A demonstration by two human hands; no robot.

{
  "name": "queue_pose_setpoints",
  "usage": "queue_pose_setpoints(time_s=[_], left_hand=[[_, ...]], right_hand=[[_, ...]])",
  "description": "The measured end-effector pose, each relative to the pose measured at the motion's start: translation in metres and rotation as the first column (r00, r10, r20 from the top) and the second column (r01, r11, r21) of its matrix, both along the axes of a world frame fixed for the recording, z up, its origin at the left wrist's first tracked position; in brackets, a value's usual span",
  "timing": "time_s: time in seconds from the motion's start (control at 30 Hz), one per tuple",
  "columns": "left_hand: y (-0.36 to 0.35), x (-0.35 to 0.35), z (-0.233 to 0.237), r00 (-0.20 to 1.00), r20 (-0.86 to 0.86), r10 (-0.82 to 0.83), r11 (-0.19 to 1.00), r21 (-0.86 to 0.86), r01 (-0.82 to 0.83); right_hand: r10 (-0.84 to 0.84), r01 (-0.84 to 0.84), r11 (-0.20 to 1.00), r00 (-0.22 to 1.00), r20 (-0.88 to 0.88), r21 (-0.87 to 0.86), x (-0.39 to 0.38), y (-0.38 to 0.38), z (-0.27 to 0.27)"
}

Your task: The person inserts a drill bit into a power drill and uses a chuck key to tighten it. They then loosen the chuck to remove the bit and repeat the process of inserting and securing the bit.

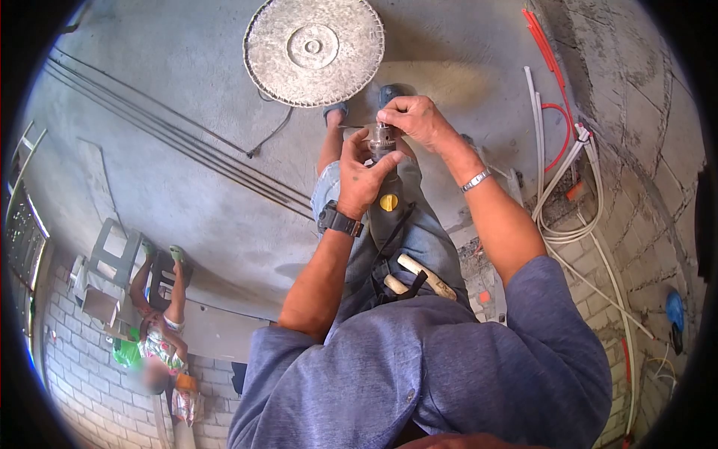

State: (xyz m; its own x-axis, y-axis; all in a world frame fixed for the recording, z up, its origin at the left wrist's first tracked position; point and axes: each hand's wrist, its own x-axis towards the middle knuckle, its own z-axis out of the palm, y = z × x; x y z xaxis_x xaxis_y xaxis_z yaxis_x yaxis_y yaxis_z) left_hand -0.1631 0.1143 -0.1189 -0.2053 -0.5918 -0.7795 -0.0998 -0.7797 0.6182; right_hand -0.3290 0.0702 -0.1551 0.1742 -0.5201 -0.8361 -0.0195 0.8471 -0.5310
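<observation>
A power drill with a dark body and a yellow button points away from me over my legs. My left hand, with a black watch on its wrist, grips the drill body just behind the chuck. My right hand, with a silver watch on its wrist, has its fingers closed around the metal chuck at the drill's tip. Wooden tool handles stick out of a belt at my waist.
A round grey metal disc lies on the concrete floor ahead of my feet. Thin steel rods run across the floor at left. White and red conduit pipes hang along the block wall at right. A person sits at lower left.
</observation>
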Motion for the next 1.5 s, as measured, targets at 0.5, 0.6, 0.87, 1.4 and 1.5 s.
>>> queue_pose_setpoints(time_s=[0.5,0.6,0.87,1.4,1.5], left_hand=[[-0.003,0.014,-0.013,0.862,-0.378,0.338,0.903,0.389,-0.183],[-0.010,0.007,-0.007,0.854,-0.349,0.385,0.901,0.341,-0.266],[0.003,0.014,-0.016,0.868,-0.336,0.366,0.897,0.377,-0.232],[0.003,0.006,-0.010,0.965,-0.186,0.187,0.975,0.152,-0.160],[0.006,0.004,-0.009,0.983,-0.131,0.126,0.985,0.134,-0.108]], right_hand=[[-0.030,0.030,1.000,1.000,0.006,0.009,0.002,0.004,0.002],[-0.045,0.044,0.999,0.999,0.027,0.010,0.001,0.004,0.002],[-0.041,0.041,0.999,0.998,0.054,0.011,-0.001,0.001,0.004],[-0.055,0.054,0.998,0.997,0.061,0.017,-0.001,0.010,-0.009],[-0.051,0.051,0.999,0.997,0.053,0.010,0.000,0.008,-0.008]])
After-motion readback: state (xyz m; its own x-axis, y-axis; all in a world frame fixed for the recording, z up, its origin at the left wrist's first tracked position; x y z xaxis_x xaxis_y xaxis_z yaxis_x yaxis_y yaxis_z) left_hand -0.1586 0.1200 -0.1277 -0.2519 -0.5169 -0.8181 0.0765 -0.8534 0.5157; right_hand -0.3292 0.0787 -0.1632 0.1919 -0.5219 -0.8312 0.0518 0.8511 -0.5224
